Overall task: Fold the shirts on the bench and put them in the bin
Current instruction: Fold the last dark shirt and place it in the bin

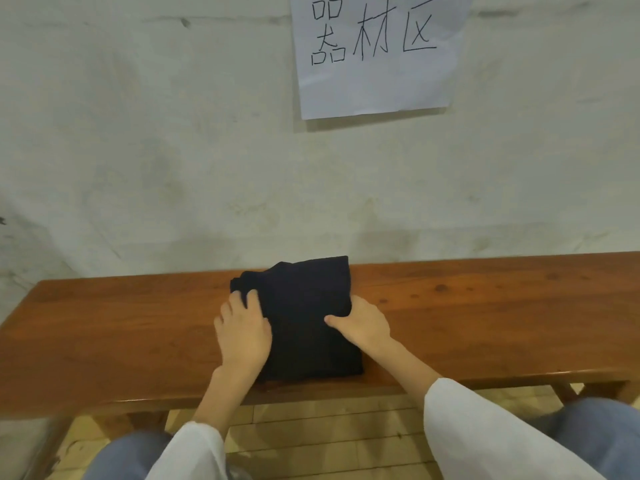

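Note:
A dark navy shirt (301, 317), folded into a thick rectangle, lies on the middle of the reddish wooden bench (121, 327). My left hand (242, 330) lies on the shirt's left edge, its fingers reaching onto the cloth. My right hand (360, 322) holds the right edge, thumb on top of the cloth and fingers tucked out of sight beside or under it. No bin is in view.
The bench stands against a pale plastered wall with a handwritten paper sign (377, 53) taped above. Bare bench top stretches left and right of the shirt. My knees in blue jeans (595, 434) and a tiled floor (311, 431) show below the bench's front edge.

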A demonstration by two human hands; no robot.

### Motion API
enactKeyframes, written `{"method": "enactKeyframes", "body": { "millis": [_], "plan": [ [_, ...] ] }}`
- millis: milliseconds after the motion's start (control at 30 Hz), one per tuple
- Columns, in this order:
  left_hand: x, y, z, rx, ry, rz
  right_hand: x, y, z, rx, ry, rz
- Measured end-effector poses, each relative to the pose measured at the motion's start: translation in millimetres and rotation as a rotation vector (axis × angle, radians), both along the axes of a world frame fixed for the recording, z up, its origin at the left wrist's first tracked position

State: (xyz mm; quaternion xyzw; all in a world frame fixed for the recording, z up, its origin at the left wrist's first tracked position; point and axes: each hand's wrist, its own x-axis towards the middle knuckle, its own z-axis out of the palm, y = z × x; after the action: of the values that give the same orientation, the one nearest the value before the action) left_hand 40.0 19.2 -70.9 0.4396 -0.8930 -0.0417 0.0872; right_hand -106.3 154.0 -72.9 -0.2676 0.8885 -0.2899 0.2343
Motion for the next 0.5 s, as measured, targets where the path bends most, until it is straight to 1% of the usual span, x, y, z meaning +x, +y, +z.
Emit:
{"method": "enactKeyframes", "body": {
  "millis": [100, 167, 233, 333, 367, 433, 500],
  "plan": [
    [-49.6, -1.3, 18.3, -0.035, -0.078, -0.339, 8.6, 2.4, -1.0, -0.024, 0.040, 0.020],
    [-87.6, -9.5, 34.2, -0.040, -0.165, -0.589, 9.8, 5.1, -4.2, -0.068, -0.012, 0.032],
    [-123.5, -9.8, 50.0, -0.040, -0.317, -0.799, 7.8, 8.5, -5.9, -0.117, -0.090, 0.036],
    [-158.5, 15.3, 65.6, -0.178, -0.587, -1.067, 5.4, 15.0, -4.0, -0.137, -0.111, 0.044],
    [-164.3, 23.4, 66.7, -0.207, -0.676, -1.122, 4.8, 16.5, -2.3, -0.142, -0.086, 0.060],
    [-175.3, 31.6, 62.0, -0.218, -0.812, -1.142, -1.1, 23.1, -2.7, -0.157, -0.059, 0.063],
    [-179.0, 25.6, 59.3, -0.188, -0.839, -1.123, -6.6, 29.0, -1.4, -0.186, -0.128, 0.041]
  ]
}}
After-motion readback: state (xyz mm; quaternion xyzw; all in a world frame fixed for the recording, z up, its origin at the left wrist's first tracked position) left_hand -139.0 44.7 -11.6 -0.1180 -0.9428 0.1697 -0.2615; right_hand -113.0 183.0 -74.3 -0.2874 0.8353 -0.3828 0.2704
